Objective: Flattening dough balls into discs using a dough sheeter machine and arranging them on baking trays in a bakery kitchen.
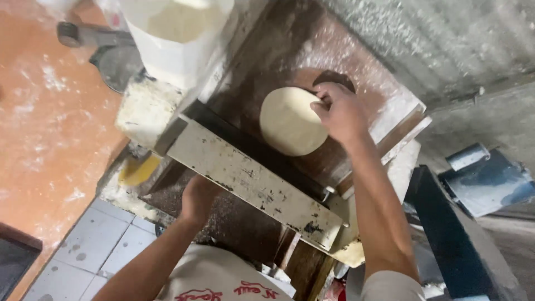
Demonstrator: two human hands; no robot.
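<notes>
Right hand (341,114) on dough disc (291,121), fingers pinching its edge.
Disc lies on floured board (278,61); left hand (198,198) under metal bar (251,181), grip not discernible.

The dough disc (288,121) is pale, smooth and matt, lying on a dark wooden board (267,67) dusted with flour. The metal bar (253,181) carries chipped cream paint with dark worn patches. The white tub (175,39) looks like smooth plastic; the floor tiles (95,245) are matt grey.
</notes>
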